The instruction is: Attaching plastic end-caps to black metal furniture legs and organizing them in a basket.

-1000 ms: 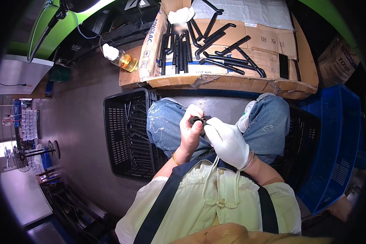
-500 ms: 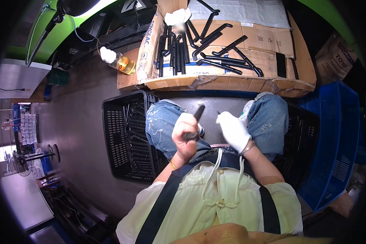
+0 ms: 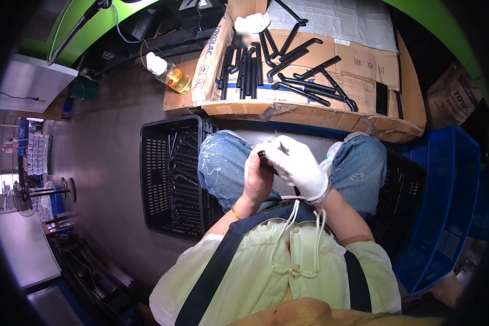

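Note:
Above my lap, my bare left hand [image 3: 255, 179] is closed around a black handle-like part [image 3: 264, 161], most of it hidden by my fingers. My right hand [image 3: 298, 167], in a white knitted glove, is bent over the top of that part, fingers pinched together against it. Whatever those gloved fingers grip is hidden from view. Ahead of my knees, several black bars with bent ends [image 3: 304, 87] lie scattered on a cardboard box top [image 3: 358, 65]. More of them are lined up at its left side, beside a crumpled white cloth [image 3: 251, 23].
By my left leg stands a black slatted crate [image 3: 156, 185] packed with black bars. A dark crate [image 3: 413, 185] and a tall blue crate [image 3: 440, 217] are at my right. A bottle of yellow liquid [image 3: 177, 80] stands left of the cardboard. A fan [image 3: 24, 196] is far left.
My hands have come together: the gloved right hand moved left onto the black part, and the part turned so less of it shows. The view has shifted slightly.

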### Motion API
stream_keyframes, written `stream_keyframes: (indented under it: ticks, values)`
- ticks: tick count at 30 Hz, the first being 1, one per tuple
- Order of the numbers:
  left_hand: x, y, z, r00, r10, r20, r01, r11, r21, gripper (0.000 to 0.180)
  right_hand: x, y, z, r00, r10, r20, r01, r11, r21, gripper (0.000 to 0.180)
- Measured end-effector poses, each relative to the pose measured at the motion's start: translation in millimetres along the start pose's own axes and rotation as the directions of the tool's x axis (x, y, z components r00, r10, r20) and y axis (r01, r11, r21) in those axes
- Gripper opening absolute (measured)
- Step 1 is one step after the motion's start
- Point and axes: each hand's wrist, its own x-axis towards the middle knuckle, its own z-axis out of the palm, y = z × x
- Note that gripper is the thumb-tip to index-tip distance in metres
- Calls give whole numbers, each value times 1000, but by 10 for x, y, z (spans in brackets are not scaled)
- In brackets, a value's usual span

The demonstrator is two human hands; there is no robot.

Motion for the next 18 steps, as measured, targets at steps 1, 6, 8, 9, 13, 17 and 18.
stream_keyframes:
  ticks: [1, 6, 8, 9, 13, 17, 18]
  values:
    - [50, -8, -129, 995, -32, 98, 49, 984, -173, 45, -4, -32, -40, 986, 157, 54, -162, 982, 98, 18]
    - [345, 207, -253, 903, -231, 363, 423, 636, -646, 51, -124, 393, -202, 980, -172, -102, 129, 933, -336, 15]
    - [419, 227, -367, 879, -247, 407, 472, 567, -675, 52, -281, 411, -166, 987, -150, 60, 161, 901, -403, 21]
    - [463, 221, -388, 838, -276, 471, 544, 485, -685, 52, -347, 478, -186, 977, -148, 156, 204, 866, -457, 25]
    - [503, 282, -354, 778, -262, 572, 621, 464, -632, 54, -510, 536, -132, 965, 152, 212, 7, 797, -604, 38]
    - [522, 243, -313, 772, -251, 584, 626, 465, -627, 55, -526, 499, -148, 975, 114, 193, 23, 806, -591, 37]
    - [536, 234, -293, 757, -209, 618, 633, 468, -617, 55, -521, 491, -156, 977, 103, 189, 27, 813, -581, 36]
